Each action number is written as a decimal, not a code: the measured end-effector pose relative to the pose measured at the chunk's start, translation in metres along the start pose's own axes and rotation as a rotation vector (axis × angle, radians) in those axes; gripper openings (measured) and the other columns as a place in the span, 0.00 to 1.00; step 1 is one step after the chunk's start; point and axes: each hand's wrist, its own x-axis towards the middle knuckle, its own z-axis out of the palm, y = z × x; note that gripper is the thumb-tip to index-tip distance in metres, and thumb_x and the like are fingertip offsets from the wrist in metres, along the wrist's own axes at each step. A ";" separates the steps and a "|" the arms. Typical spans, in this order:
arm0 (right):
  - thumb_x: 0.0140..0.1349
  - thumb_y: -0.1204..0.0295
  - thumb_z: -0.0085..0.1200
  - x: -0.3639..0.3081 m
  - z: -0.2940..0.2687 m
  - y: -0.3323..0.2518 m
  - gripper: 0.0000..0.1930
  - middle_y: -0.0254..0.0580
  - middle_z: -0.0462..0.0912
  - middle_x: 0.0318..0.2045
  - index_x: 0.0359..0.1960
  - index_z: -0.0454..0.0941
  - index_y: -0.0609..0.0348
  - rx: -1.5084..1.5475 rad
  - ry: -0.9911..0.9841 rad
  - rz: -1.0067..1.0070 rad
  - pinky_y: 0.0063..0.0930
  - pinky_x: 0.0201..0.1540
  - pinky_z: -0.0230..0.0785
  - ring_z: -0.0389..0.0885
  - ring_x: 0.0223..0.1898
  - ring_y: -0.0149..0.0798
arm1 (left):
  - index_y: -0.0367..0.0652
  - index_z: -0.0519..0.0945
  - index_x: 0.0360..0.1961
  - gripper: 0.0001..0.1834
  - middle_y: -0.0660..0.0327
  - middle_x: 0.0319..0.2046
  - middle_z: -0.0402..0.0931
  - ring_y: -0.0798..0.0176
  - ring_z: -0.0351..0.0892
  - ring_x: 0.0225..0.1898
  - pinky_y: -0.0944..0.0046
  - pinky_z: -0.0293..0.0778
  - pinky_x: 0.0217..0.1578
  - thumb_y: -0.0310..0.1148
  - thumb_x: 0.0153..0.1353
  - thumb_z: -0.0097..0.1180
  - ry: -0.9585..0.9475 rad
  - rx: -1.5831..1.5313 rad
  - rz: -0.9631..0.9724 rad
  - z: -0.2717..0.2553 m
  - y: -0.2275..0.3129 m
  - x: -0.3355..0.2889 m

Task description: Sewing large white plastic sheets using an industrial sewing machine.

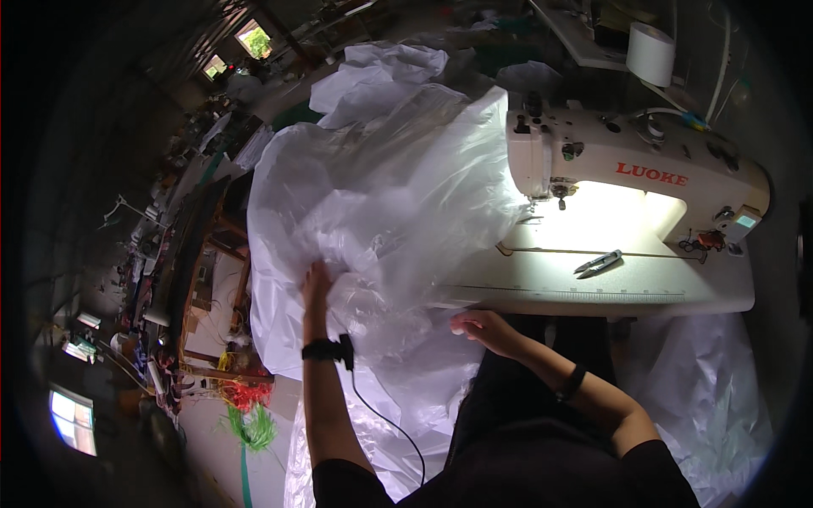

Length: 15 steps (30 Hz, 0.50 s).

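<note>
A large, crumpled sheet of translucent white plastic covers the left part of the sewing table and hangs over its front edge. My left hand lies against the sheet's left side, fingers stretched out and partly lost among the folds. Close to the table's front edge, my right hand is closed, with its fingertips at a fold of the sheet. A white industrial sewing machine stands at the right, its lamp lit. The sheet reaches up to the needle area, where folds hide part of the machine bed.
Thread snips lie on the white sewing table. A white thread cone stands behind the machine. More plastic sheeting hangs at the lower right. Red strands and green strands lie at the left, beside a wooden frame.
</note>
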 end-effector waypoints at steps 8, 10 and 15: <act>0.64 0.70 0.54 0.015 0.042 0.030 0.13 0.37 0.78 0.41 0.49 0.76 0.61 0.598 0.025 0.069 0.29 0.45 0.74 0.79 0.42 0.34 | 0.36 0.77 0.40 0.14 0.44 0.32 0.78 0.40 0.78 0.35 0.49 0.74 0.37 0.36 0.59 0.58 -0.011 -0.258 0.253 -0.046 -0.024 -0.102; 0.63 0.71 0.56 0.009 0.037 0.039 0.12 0.37 0.79 0.40 0.47 0.77 0.60 0.883 -0.068 0.220 0.29 0.45 0.74 0.79 0.43 0.34 | 0.34 0.76 0.45 0.18 0.46 0.32 0.78 0.47 0.79 0.33 0.57 0.74 0.37 0.36 0.59 0.60 -0.299 -0.348 0.164 -0.083 -0.030 -0.124; 0.60 0.70 0.61 0.002 0.022 0.036 0.15 0.41 0.79 0.41 0.47 0.76 0.61 0.857 -0.115 0.363 0.33 0.46 0.75 0.79 0.44 0.39 | 0.40 0.71 0.58 0.29 0.55 0.46 0.76 0.56 0.78 0.48 0.56 0.73 0.49 0.30 0.55 0.65 0.129 -0.849 0.094 -0.133 -0.050 -0.123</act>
